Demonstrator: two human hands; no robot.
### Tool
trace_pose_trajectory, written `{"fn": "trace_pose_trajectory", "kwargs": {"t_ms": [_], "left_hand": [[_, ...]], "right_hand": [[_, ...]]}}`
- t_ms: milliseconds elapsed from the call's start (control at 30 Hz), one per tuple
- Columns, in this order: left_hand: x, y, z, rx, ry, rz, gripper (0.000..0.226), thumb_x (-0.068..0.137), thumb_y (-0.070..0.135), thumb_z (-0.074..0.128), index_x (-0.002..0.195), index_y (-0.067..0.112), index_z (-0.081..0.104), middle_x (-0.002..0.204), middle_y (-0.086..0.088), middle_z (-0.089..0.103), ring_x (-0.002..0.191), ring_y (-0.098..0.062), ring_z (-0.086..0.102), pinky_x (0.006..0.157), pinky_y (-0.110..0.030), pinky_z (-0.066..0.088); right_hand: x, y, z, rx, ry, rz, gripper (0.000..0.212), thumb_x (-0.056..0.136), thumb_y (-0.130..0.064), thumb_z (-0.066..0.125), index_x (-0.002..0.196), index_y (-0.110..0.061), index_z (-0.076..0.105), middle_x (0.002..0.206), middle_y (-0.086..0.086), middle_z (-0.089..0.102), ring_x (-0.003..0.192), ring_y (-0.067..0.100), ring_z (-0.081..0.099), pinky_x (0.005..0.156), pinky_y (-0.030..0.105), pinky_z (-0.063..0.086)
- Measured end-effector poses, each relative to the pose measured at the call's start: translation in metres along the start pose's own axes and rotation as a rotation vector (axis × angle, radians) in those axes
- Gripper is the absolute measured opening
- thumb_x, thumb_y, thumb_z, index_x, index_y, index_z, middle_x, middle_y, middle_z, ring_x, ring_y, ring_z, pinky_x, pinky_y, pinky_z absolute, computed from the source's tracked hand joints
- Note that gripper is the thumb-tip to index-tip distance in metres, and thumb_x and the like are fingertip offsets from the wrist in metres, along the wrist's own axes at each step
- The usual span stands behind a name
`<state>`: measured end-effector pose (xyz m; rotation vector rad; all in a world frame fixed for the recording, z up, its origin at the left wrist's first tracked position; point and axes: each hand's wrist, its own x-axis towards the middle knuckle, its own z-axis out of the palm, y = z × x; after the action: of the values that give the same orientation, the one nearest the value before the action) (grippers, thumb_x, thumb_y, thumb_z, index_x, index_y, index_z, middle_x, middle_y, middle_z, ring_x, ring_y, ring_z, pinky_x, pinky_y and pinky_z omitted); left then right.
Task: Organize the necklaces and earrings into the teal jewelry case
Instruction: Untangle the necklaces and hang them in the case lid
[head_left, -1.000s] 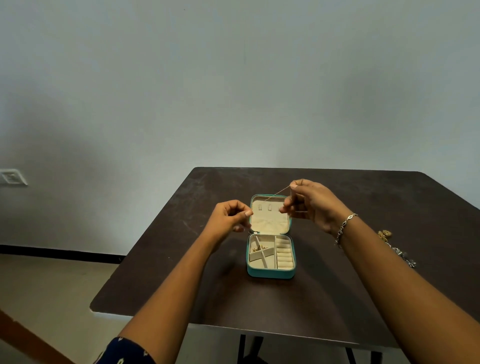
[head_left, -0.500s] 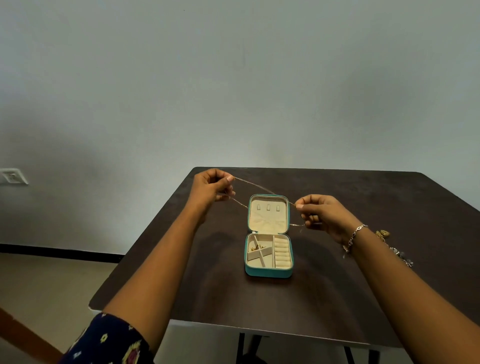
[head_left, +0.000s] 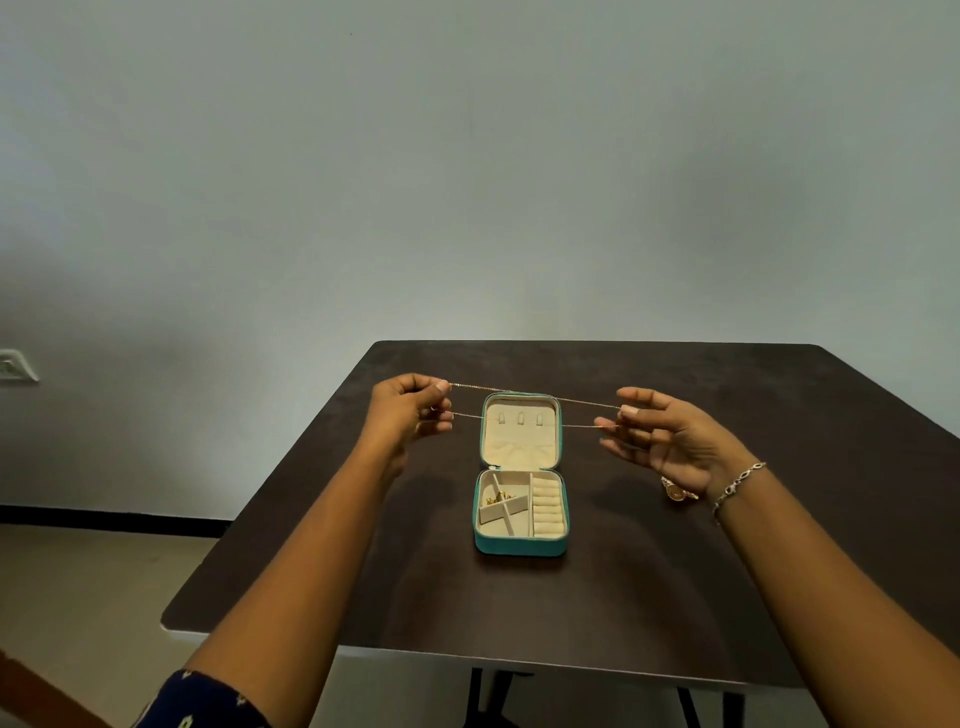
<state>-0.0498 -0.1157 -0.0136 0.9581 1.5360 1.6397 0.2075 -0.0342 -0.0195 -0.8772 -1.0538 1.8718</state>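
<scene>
Above the open teal jewelry case (head_left: 519, 545), mid-frame, I have drawn the hands apart: left hand (head_left: 410, 415) and right hand (head_left: 660, 441) each pinch the necklace (head_left: 587, 403), now taut in two strands, ready, I judge, for the lid.

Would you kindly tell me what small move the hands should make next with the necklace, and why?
Probably lower the necklace onto the three hooks in the open lid of the teal case. The left hand and right hand each pinch an end, holding it stretched in two strands across the lid near the hooks, which look bare.
</scene>
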Motion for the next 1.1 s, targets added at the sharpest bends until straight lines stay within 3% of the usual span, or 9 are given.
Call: {"fn": "trace_pose_trajectory", "kwargs": {"t_ms": [167,467,600,767,900,1100], "left_hand": [[-0.016,-0.014,0.013,-0.066,0.006,-0.120,0.011,0.090,0.006,0.052,0.082,0.004,0.060,0.071,-0.009,0.060,0.055,-0.014,0.057,0.048,-0.018,0.052],[-0.042,-0.028,0.043,-0.192,-0.089,-0.252,0.009,0.088,0.001,0.052,0.084,-0.002,0.061,0.073,-0.012,0.063,0.051,-0.011,0.063,0.049,-0.020,0.054],[-0.055,-0.028,0.061,-0.224,-0.138,-0.271,0.006,0.085,-0.001,0.057,0.082,0.000,0.062,0.071,-0.011,0.063,0.051,-0.012,0.063,0.049,-0.021,0.055],[-0.069,-0.030,0.082,-0.205,-0.198,-0.207,0.007,0.084,-0.004,0.056,0.083,0.002,0.061,0.074,-0.012,0.063,0.054,-0.013,0.063,0.052,-0.022,0.055],[-0.080,-0.028,0.095,-0.229,-0.223,-0.100,0.016,0.084,-0.008,0.055,0.079,0.006,0.054,0.066,-0.009,0.059,0.049,-0.012,0.062,0.050,-0.022,0.055],[-0.090,-0.026,0.108,-0.189,-0.281,0.053,0.019,0.083,-0.012,0.054,0.077,0.005,0.059,0.066,-0.007,0.057,0.048,-0.009,0.060,0.050,-0.021,0.054]], "right_hand": [[-0.003,-0.018,-0.005,0.010,-0.010,-0.121,0.033,0.082,0.019,0.041,0.094,-0.008,0.057,0.081,0.010,0.058,0.058,0.015,0.067,0.060,0.031,0.059],[-0.006,-0.078,-0.007,-0.109,0.010,-0.167,0.028,0.084,0.014,0.044,0.095,-0.007,0.059,0.077,0.010,0.069,0.059,0.015,0.067,0.056,0.026,0.057],[-0.011,-0.109,0.002,-0.206,-0.007,-0.183,0.026,0.087,0.012,0.042,0.097,-0.007,0.058,0.085,0.013,0.064,0.058,0.014,0.066,0.055,0.025,0.057],[-0.015,-0.137,0.018,-0.340,-0.007,-0.218,0.027,0.087,0.014,0.041,0.092,-0.006,0.058,0.087,0.016,0.063,0.058,0.015,0.065,0.056,0.025,0.057],[-0.014,-0.149,0.023,-0.503,0.002,-0.281,0.028,0.086,0.015,0.042,0.088,-0.008,0.059,0.073,0.011,0.067,0.072,0.020,0.061,0.057,0.023,0.056],[-0.012,-0.159,0.025,-0.789,0.030,-0.502,0.026,0.081,0.018,0.048,0.079,-0.007,0.058,0.062,0.006,0.066,0.065,0.020,0.059,0.061,0.024,0.055]]}}
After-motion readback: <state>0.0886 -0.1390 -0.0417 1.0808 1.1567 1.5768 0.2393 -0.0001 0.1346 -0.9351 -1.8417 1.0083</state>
